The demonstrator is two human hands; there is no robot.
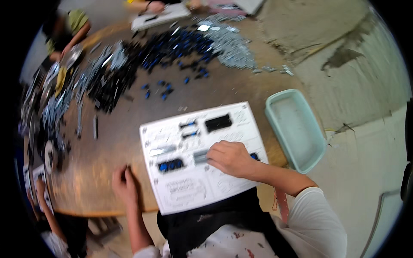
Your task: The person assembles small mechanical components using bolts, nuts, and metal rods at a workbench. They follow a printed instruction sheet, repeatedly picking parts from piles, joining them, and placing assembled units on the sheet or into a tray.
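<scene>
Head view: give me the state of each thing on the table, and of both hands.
Printed sheet: flat, overhanging the near edge.
Grey parts: on the sheet, under the right hand's fingertips.
Blue parts: on the sheet, untouched.
Green tray: looks empty.
Left hand: curled, pinching something small and dark.
Right hand: palm down.

This looks like a workshop for sorting small parts. A big round table (107,146) holds heaps of black, blue and grey parts (163,51). The floor (344,64) is bare concrete.

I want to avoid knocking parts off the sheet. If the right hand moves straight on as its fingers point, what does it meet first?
Likely the grey parts at the right hand's fingertips, then the blue parts on the printed sheet.
</scene>
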